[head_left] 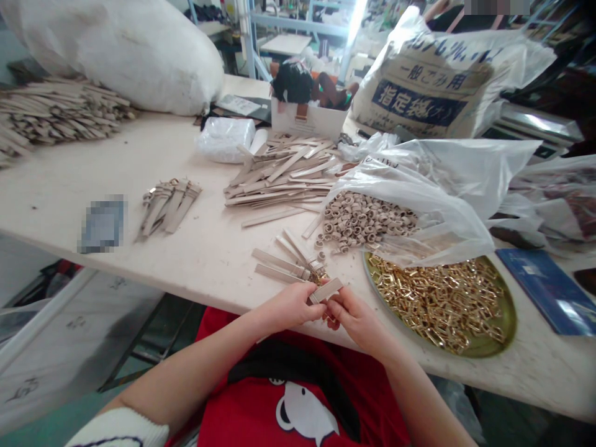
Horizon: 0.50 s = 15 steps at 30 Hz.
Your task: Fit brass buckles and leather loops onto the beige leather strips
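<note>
A short beige strap (326, 290) is pinched between my two hands at the table's front edge. My left hand (298, 305) grips it with thumb and fingers. On its other side, my right hand (350, 311) has closed fingers at the strap's underside; a bit of gold metal shows there, partly hidden by the fingers. Just beyond my hands lie several beige straps with buckles (282, 264), fanned out on the tabletop. Small beige loops (365, 217) spill from a clear plastic bag (419, 242). To the right, gold buckles (442, 304) fill a green oval tray (511, 329).
Loose beige strips (284, 171) are heaped behind the work area. A bundle of buckled straps (170, 202) lies left, and a bigger strip pile (60, 112) sits far left beside a white sack (139, 56). A blue booklet (549, 288) lies right of the tray.
</note>
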Each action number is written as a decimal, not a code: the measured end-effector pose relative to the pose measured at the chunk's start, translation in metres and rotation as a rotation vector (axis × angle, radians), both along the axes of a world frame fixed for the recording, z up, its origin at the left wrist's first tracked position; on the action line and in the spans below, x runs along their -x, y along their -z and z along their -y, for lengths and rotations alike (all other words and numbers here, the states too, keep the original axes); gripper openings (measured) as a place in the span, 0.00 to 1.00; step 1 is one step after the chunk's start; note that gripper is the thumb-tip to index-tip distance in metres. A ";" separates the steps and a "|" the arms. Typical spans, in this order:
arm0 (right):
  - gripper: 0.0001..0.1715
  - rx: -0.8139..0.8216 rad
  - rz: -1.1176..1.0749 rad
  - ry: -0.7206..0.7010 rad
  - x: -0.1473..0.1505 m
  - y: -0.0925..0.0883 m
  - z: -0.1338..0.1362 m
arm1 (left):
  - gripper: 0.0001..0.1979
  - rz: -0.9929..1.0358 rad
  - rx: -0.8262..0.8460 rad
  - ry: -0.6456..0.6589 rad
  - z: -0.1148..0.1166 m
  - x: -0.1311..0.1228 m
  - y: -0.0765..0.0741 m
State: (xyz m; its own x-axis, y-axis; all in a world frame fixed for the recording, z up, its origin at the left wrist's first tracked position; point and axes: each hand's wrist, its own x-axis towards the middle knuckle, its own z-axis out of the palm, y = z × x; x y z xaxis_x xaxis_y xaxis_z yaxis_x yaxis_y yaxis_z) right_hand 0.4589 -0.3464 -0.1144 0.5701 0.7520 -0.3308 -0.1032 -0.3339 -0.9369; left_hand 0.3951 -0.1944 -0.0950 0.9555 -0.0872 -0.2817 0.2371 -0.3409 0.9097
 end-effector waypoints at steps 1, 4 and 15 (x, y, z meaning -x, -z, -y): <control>0.22 -0.009 -0.073 0.016 0.001 0.002 0.000 | 0.06 0.012 -0.009 0.020 0.000 0.000 0.000; 0.21 -0.038 -0.278 0.054 0.003 0.008 0.000 | 0.07 0.002 -0.033 0.042 0.000 0.000 0.003; 0.23 -0.053 -0.226 0.069 0.006 0.001 0.001 | 0.06 0.068 -0.128 0.077 0.002 -0.003 -0.004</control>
